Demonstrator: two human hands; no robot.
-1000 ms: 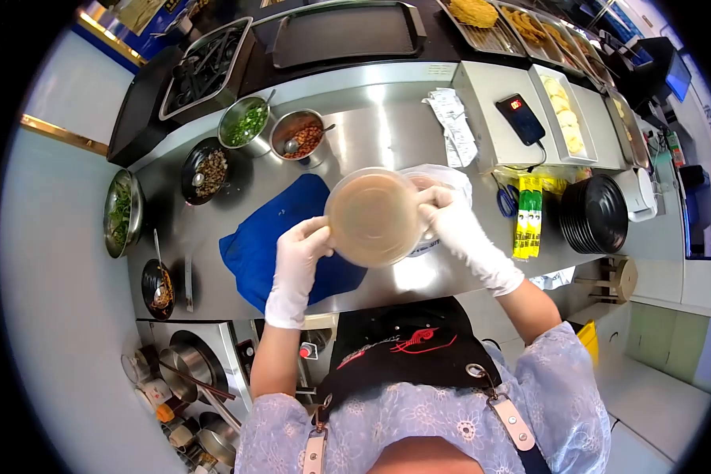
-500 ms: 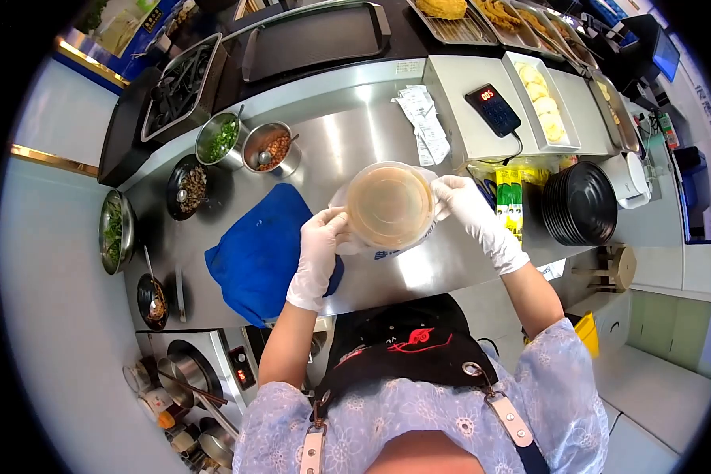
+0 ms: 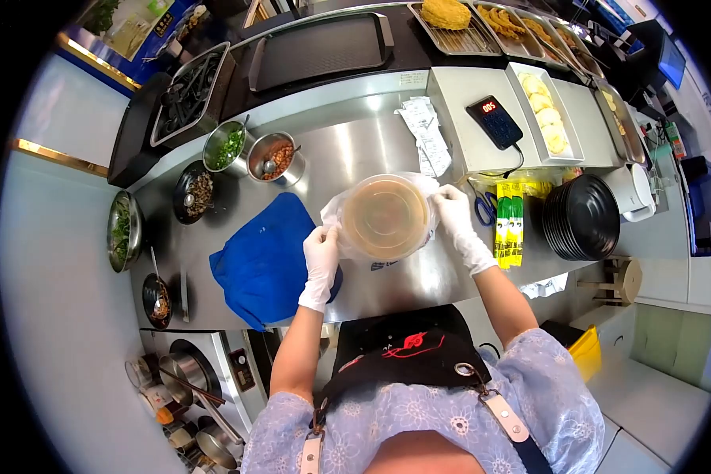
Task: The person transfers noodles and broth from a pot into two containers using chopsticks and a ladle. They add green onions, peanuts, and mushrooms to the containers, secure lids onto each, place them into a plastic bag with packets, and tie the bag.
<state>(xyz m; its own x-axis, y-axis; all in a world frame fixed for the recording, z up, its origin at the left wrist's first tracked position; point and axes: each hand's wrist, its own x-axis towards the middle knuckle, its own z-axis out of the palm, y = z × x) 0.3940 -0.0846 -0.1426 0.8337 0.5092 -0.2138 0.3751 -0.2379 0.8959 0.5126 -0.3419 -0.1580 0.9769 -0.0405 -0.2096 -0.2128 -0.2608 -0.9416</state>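
A round lidded takeout container with brownish contents sits over the steel counter inside a thin white plastic bag. Blue print shows on the bag's near side. At the container's left, my left hand, in a white glove, is closed on the bag's edge. My gloved right hand pinches the bag's opposite edge, right of the container. A blue cloth lies just left of my left hand. Right of my right hand are blue-handled scissors and yellow-green packets.
Steel pots of chopped greens and peanuts stand at the back left, near several bowls of toppings. Printed receipts lie behind the container. A stack of black bowls stands at right, below a digital timer-like device and a white tray.
My hands have moved apart, drawing the bag's edges outward from the container. The container sits slightly lower in view, and more of the bag shows around it.
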